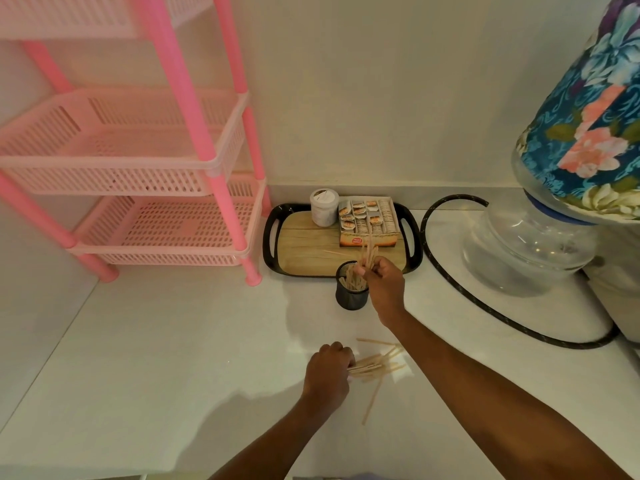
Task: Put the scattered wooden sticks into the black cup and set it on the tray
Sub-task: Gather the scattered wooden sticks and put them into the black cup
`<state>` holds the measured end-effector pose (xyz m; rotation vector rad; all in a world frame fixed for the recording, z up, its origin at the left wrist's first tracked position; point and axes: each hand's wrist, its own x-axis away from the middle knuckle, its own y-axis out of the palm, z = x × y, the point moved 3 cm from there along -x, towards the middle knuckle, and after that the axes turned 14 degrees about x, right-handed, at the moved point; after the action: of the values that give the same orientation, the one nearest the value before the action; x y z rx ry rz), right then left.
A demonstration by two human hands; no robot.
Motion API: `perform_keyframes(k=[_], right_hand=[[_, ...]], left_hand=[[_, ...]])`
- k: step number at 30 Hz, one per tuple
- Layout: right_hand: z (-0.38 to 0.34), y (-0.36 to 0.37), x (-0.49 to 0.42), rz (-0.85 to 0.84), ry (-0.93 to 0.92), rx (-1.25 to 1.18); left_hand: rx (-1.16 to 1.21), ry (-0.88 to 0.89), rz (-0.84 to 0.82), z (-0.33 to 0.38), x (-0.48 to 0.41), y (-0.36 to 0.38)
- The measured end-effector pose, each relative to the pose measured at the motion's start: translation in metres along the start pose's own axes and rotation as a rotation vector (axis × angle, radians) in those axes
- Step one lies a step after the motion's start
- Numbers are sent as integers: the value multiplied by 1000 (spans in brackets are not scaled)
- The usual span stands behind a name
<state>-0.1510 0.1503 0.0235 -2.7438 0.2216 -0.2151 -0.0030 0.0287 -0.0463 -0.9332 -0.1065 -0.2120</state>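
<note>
— Wood first. Keep the bundle of sticks (pixel 368 252) pinched between thumb and curled fingers of the right hand (pixel 383 284), lower ends over the black cup (pixel 350 291).

— Drop straight away?

— Better not. Tip upright, lower past the rim, then loosen the pinch; otherwise risk a bounce off those standing inside.

— And the cup itself?

— Seems to stand on the white counter (pixel 173 341), just in front of the tray (pixel 268 237), not on it. Avoid nudging; looks light enough to tip.

— Left hand (pixel 327 372)?

— Curled down over the scattered sticks (pixel 379 363), nearer the body, gripping one end of the pile. Square them up; mind the stray stick (pixel 372 400) lying apart.

— Room on the tray?

— Bare wood-look patch left of the sachet box (pixel 367 220), in front of the white jar (pixel 323 207).
</note>
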Motion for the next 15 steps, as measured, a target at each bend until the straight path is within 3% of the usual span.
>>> perform_keyframes(k=[15], right_hand=[[0,-13,-8,-5,-5,-202]], left_hand=[[43,2,22,-2,0,-1]])
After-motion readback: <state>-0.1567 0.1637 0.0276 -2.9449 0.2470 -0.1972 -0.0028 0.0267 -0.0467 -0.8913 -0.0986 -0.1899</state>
